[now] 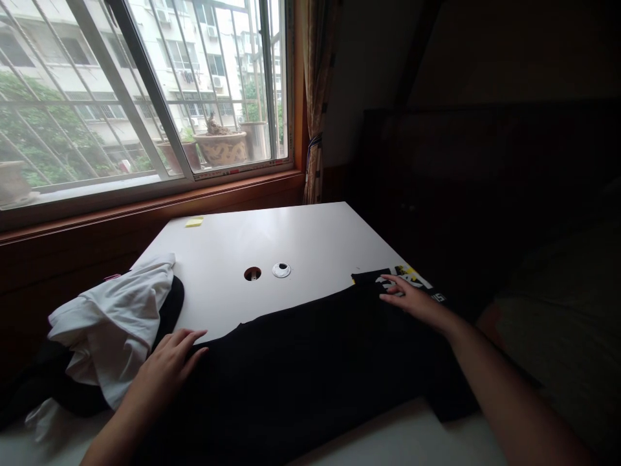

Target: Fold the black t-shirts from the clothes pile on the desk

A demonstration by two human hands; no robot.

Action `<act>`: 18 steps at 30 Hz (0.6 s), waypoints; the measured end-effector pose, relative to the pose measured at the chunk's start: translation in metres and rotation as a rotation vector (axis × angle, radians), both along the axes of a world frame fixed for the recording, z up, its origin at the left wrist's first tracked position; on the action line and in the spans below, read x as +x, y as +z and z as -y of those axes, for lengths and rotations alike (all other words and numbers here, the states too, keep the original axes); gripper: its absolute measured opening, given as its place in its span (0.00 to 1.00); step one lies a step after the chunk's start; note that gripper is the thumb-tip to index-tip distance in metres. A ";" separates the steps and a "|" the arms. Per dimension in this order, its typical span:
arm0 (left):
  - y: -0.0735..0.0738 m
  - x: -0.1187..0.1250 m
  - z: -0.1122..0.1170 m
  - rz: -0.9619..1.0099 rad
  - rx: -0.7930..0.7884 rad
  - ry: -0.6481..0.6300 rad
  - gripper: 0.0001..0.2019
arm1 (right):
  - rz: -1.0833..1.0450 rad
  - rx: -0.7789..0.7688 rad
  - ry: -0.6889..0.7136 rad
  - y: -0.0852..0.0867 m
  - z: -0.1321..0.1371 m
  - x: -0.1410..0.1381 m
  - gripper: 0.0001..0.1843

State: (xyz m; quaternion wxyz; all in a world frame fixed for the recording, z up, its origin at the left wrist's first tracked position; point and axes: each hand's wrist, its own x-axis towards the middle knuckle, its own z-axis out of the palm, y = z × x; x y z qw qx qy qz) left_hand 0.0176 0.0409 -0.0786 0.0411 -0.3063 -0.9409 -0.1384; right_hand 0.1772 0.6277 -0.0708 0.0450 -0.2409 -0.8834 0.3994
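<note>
A black garment (310,362) with white and yellow print at its right end lies spread over the near part of the white table (310,236). It looks like a shirt, though its full shape is hard to make out in the dark. My left hand (172,356) rests at its left upper edge, fingers apart. Over the printed part at the right is my right hand (405,299), its fingers loosely bent and spread, touching or just above the cloth. Neither hand shows anything gripped between the fingers.
A crumpled white cloth (121,317) lies with dark cloth at the table's left edge. A round hole (252,274) and a white ring-shaped cover (281,270) are in the tabletop's middle. A yellow slip (194,222) lies at the back. Behind stand a barred window and a curtain (315,129).
</note>
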 end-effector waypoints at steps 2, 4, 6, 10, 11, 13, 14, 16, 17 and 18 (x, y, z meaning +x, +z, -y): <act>-0.010 -0.003 0.000 0.021 0.022 -0.013 0.23 | -0.032 -0.011 -0.012 -0.004 0.000 -0.015 0.36; -0.018 -0.004 0.004 0.029 0.047 -0.032 0.20 | -0.076 -0.041 -0.018 -0.010 -0.002 -0.026 0.32; -0.023 -0.004 0.009 0.016 0.066 -0.037 0.18 | -0.139 -0.049 -0.022 -0.016 -0.005 -0.035 0.30; -0.026 0.001 0.014 -0.051 0.090 -0.013 0.17 | -0.225 0.003 0.003 -0.023 -0.010 -0.043 0.27; -0.026 0.003 0.014 -0.066 0.093 -0.009 0.17 | -0.230 0.020 0.007 -0.024 -0.011 -0.044 0.27; -0.025 0.006 0.012 -0.094 0.092 0.001 0.16 | -0.237 0.057 -0.002 -0.026 -0.010 -0.046 0.26; -0.026 0.008 0.011 -0.110 0.088 0.007 0.16 | -0.247 0.080 -0.013 -0.028 -0.008 -0.047 0.26; -0.028 0.010 0.010 -0.142 0.071 0.016 0.15 | -0.270 0.150 -0.034 -0.031 -0.003 -0.048 0.25; -0.029 0.011 0.009 -0.161 0.062 0.016 0.15 | -0.279 0.199 -0.036 -0.033 0.000 -0.049 0.23; -0.030 0.011 0.010 -0.187 0.056 0.012 0.14 | -0.283 0.258 -0.029 -0.035 0.003 -0.049 0.22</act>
